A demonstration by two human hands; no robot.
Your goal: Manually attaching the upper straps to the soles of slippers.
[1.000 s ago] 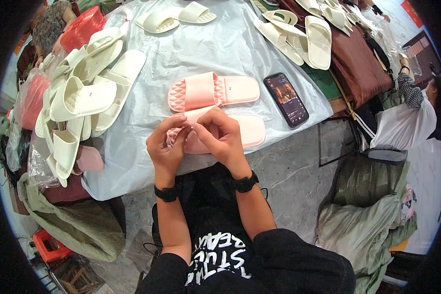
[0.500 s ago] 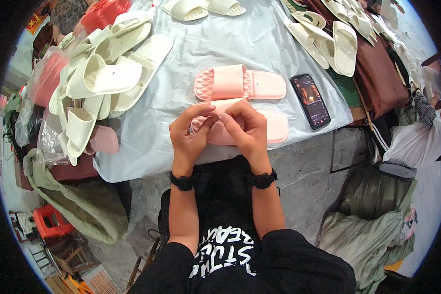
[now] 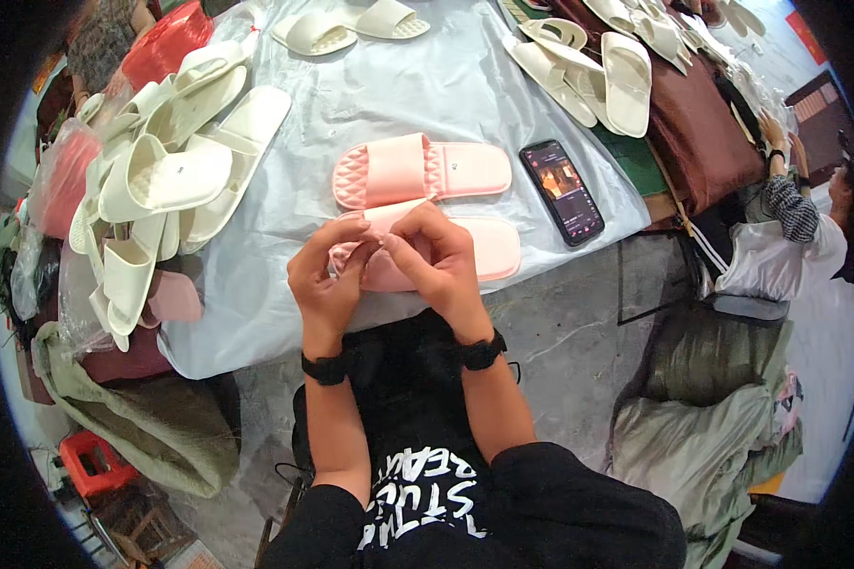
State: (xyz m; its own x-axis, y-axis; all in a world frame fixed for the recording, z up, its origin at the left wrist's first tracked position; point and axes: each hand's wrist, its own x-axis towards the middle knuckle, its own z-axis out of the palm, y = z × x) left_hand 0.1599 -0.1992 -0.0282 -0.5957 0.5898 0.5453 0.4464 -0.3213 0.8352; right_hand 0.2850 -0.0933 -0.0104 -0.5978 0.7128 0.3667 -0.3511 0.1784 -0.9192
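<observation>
Two pink slippers lie side by side on the plastic-covered table in front of me. The farther pink slipper lies flat with its quilted footbed showing. Over the nearer pink slipper, my left hand and my right hand meet, hiding its strap end. Thumb and forefinger of each hand are pinched together, the tips of both hands almost touching. Whatever sits between the fingertips is too small to make out. Both wrists wear black bands.
Cream slippers are heaped at the left, with more cream slippers at the far right. A cream pair sits at the far edge. A lit phone lies right of the pink pair. Another person is at the right.
The view has swung, so the table and its things sit farther left in the picture, and a person at the right has come into view. My hands stay pinched together over the nearer slipper.
</observation>
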